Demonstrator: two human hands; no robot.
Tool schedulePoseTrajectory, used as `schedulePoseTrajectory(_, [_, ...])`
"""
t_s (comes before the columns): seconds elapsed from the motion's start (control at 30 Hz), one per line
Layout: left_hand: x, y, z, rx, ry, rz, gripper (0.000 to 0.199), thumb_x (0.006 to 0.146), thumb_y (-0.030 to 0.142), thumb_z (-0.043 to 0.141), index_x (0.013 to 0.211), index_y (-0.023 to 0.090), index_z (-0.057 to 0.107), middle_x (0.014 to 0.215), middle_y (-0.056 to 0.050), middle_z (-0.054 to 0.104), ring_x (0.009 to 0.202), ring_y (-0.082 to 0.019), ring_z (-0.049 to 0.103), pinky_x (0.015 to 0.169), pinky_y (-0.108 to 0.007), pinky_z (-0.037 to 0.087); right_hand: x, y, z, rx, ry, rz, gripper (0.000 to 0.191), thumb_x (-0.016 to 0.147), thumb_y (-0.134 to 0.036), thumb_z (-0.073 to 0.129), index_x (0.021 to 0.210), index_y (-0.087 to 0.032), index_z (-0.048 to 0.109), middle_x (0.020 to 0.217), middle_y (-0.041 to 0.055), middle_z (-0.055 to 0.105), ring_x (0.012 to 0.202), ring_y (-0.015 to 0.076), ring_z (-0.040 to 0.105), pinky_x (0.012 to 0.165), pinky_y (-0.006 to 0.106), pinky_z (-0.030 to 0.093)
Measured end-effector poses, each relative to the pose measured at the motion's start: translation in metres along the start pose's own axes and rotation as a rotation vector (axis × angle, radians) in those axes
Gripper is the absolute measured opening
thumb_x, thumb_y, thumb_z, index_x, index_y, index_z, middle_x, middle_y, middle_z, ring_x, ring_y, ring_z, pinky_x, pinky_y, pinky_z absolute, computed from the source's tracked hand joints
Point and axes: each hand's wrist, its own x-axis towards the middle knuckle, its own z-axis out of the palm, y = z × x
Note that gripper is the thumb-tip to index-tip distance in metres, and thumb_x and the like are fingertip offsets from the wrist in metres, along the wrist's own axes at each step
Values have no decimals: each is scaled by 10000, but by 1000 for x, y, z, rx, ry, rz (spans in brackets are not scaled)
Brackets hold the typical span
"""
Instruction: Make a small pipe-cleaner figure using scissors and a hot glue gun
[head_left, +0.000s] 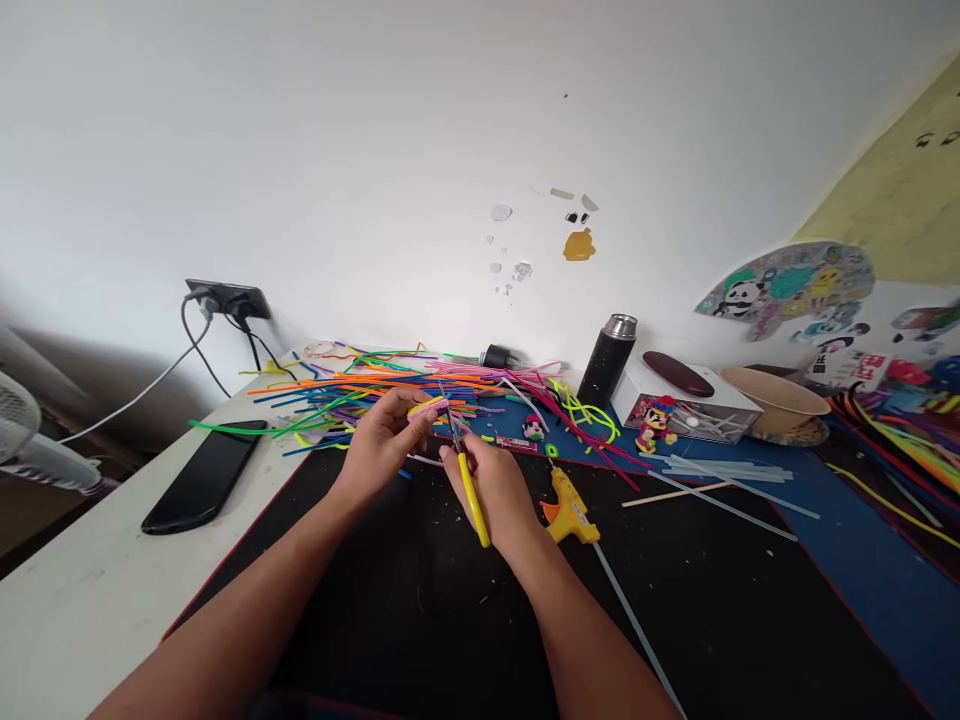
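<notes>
My left hand [385, 440] pinches a short bundle of pink and yellow pipe cleaners [427, 407] between thumb and fingers. In my right hand [495, 485] is a pair of scissors with yellow handles [472, 500]. Their metal blades point up and away, right at the end of the bundle; whether they touch it I cannot tell. Both hands are above a black mat [390, 620]. Just right of my right hand lies a yellow hot glue gun [572, 508] with a long clear glue stick [630, 605] in its rear.
Many coloured pipe cleaners [360, 385] are heaped behind my hands. A black phone [206, 475] lies left. Toward the right stand a black thermos [607, 360], a small figure [656, 427], a white box [690, 400] and a bowl [776, 395]. Loose glue sticks [727, 470] lie before them.
</notes>
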Motion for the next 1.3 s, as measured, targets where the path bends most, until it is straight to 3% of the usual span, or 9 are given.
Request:
schedulePoseTrajectory(0.27, [1, 1, -1, 49, 8, 0, 376, 874, 504, 761, 1021, 189, 620, 614, 37, 617, 485, -119, 557, 463, -223, 437, -2, -2, 2, 45, 4, 0, 279, 965, -323, 547, 714, -235, 463, 584, -34, 497, 511, 135, 396, 544, 268, 242])
schedulePoseTrajectory(0.53, [3, 0, -3, 50, 24, -40, 390, 853, 527, 771, 975, 179, 643, 563, 38, 605, 447, -114, 530, 431, -217, 423, -3, -5, 4, 1, -34, 57, 274, 962, -288, 565, 705, -225, 493, 588, -28, 515, 517, 130, 413, 554, 268, 242])
schedulePoseTrajectory(0.97, [3, -3, -2, 59, 38, -81, 346, 867, 503, 755, 933, 186, 632, 528, 38, 601, 435, -122, 532, 417, -216, 402, -2, -3, 11, -88, -22, 89, 203, 945, -272, 608, 752, -213, 593, 674, 39, 675, 627, 172, 597, 591, 274, 275])
schedulePoseTrajectory(1.3, [3, 1, -1, 18, 47, -94, 347, 852, 506, 766, 905, 185, 644, 536, 40, 592, 421, -113, 509, 406, -217, 393, -3, 1, 10, 45, -69, 54, 242, 1004, -365, 578, 804, -231, 592, 653, -10, 667, 539, 140, 608, 554, 241, 312])
